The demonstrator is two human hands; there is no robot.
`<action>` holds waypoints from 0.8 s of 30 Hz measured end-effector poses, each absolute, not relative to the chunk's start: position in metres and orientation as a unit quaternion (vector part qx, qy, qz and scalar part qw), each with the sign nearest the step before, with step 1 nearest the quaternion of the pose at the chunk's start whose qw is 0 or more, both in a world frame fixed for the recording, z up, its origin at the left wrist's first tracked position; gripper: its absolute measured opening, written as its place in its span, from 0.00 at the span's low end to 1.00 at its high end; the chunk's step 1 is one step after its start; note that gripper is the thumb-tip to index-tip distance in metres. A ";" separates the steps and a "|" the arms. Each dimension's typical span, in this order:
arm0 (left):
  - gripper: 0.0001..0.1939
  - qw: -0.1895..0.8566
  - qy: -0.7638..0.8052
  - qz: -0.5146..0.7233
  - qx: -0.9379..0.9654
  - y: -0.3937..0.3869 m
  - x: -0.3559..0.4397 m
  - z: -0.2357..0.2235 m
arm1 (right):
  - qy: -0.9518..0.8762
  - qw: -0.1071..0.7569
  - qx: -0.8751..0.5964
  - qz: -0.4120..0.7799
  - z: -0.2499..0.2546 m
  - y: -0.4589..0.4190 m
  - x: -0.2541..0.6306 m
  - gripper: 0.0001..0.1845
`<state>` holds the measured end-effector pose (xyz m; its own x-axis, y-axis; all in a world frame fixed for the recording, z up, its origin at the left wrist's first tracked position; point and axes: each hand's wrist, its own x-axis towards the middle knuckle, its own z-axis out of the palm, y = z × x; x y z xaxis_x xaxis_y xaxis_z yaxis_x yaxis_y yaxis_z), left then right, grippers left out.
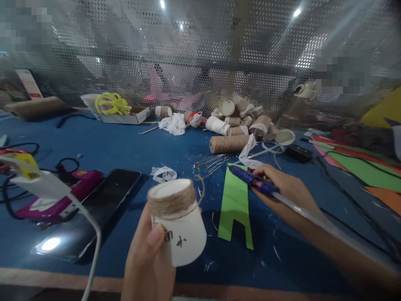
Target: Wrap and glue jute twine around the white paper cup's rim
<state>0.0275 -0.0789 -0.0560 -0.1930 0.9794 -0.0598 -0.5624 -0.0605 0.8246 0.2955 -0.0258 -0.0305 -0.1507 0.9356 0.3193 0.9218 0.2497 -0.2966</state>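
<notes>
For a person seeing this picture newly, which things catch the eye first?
Probably the white cup held in the left hand at front centre, with brown twine wound around its upper end. Next, the blue glue gun in the right hand, its tip near a green cutout. Farther back on the left, bright yellow loops stand out by a shallow box.

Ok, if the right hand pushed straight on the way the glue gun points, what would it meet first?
Probably the thin wires, just past the green paper; the glue gun in the right hand points their way. Height is unclear, so it might pass above.
</notes>
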 end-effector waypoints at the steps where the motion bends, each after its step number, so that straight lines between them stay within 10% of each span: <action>1: 0.26 0.577 0.373 0.673 0.273 -0.082 0.029 -0.053 | -0.754 0.206 -0.624 0.018 -0.031 -0.024 0.295 0.09; 11: 0.20 0.584 0.358 0.677 0.269 -0.091 0.035 -0.041 | -0.729 0.194 -0.650 0.094 -0.042 -0.014 0.296 0.28; 24: 0.19 0.559 0.382 0.680 0.280 -0.095 0.046 -0.037 | -0.773 0.146 -0.611 0.091 -0.035 -0.020 0.296 0.29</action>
